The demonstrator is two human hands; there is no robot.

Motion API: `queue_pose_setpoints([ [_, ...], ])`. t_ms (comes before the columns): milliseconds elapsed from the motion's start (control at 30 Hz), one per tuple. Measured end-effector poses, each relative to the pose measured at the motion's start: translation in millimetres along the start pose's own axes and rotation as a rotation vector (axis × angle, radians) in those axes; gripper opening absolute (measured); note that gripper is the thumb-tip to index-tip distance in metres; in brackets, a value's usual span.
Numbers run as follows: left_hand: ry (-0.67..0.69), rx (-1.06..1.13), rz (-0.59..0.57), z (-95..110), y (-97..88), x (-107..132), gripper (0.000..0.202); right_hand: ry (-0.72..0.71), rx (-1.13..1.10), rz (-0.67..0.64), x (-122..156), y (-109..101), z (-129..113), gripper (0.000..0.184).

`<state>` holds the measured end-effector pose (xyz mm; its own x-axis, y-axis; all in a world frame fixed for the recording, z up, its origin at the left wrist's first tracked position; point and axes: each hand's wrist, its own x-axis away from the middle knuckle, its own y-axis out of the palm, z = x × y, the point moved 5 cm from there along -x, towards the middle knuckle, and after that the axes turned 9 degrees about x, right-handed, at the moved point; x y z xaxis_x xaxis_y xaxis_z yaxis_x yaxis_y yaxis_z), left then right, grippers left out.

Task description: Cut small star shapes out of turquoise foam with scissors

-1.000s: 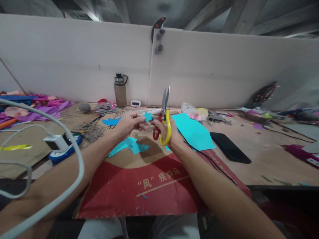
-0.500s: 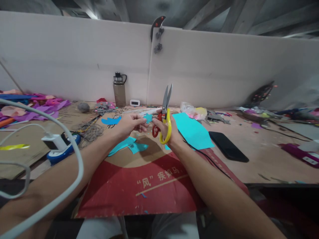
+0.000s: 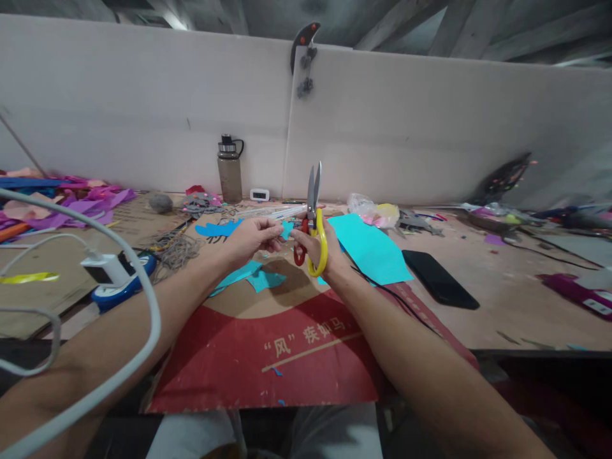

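My left hand pinches a small teal paper cutout above the table. My right hand is closed on scissors with one yellow and one red handle, blades pointing up and nearly closed; its fingertips also touch the cutout. Both hands meet over a red and brown cardboard sheet. Teal paper scraps lie under my left hand, and a large teal sheet lies just right of my right hand.
A black phone lies right of the teal sheet. A water bottle and small white clock stand by the white wall. A white charger on a blue power strip with cables sits left. Purple and pink paper scraps pile far left.
The scissor blades, slightly apart half a second ago, have come nearly together. Less of the teal cutout shows between my fingers. Both hands stay in about the same place.
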<state>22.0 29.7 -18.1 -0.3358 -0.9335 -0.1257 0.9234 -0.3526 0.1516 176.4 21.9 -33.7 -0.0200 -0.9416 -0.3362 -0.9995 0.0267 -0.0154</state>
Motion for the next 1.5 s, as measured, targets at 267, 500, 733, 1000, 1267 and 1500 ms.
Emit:
queue_pose_setpoints([
  [267,-0.052,0.061,0.118,-3.8,-5.6,-1.6,0.019,0.027,-0.053,0.073,-3.6,-6.8,-0.2,0.054],
  [500,-0.056,-0.037,0.173,-1.4,-11.9,-3.4,0.022,0.033,-0.005,0.022,-1.3,-4.2,4.2,0.051],
  [733,-0.004,-0.343,0.056,-6.4,-10.0,-5.4,0.026,0.039,0.015,0.069,-8.3,-15.6,-1.5,0.038],
  [1000,-0.119,-0.531,-0.194,-25.9,15.9,1.8,0.022,-0.018,-0.035,0.16,-15.4,-31.4,-8.1,0.039],
  [1267,0.01,-0.683,-0.187,2.0,-1.0,-3.3,0.015,0.001,0.036,0.145,-13.3,-29.4,-5.9,0.036],
  [1500,-0.107,-0.871,-0.527,14.6,-11.0,4.4,0.021,0.004,0.05,0.115,-10.9,-24.5,-7.5,0.034],
])
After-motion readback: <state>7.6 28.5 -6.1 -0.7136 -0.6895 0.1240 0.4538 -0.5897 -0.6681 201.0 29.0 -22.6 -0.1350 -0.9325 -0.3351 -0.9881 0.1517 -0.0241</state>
